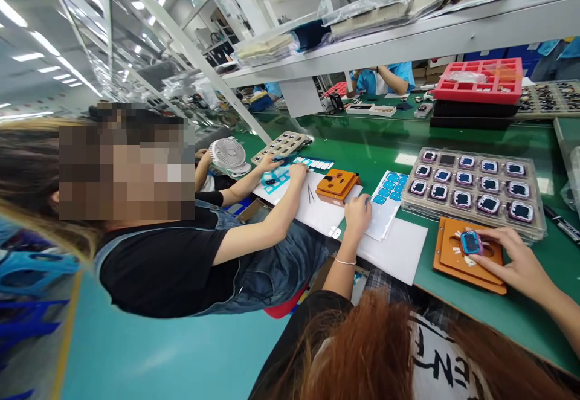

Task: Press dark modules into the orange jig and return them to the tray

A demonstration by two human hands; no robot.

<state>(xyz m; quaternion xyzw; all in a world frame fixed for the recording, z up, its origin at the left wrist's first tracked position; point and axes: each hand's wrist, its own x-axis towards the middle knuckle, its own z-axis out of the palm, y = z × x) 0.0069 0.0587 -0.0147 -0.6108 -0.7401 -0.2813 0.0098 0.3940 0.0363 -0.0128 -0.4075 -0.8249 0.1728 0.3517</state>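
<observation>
- Bare green table [362, 146] lies open in the middle, between the sticker sheet [385, 200] and the far trays.
- Right of it, the tray of watches [475, 185] blocks the way; the orange jig [446, 255] sits just near of it.
- A co-worker's arms [272, 219] and a second orange jig [338, 185] crowd the left.
- A low shelf [408, 40] overhangs the far side.

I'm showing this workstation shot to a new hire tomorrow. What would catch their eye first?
Probably the right hand steadying a small blue-and-pink device on an orange fixture at the near edge of the green bench. Just behind it sits a clear tray of similar devices. To the left, the left hand rests on a sheet of blue stickers, and a co-worker sits close by at the same bench.
</observation>
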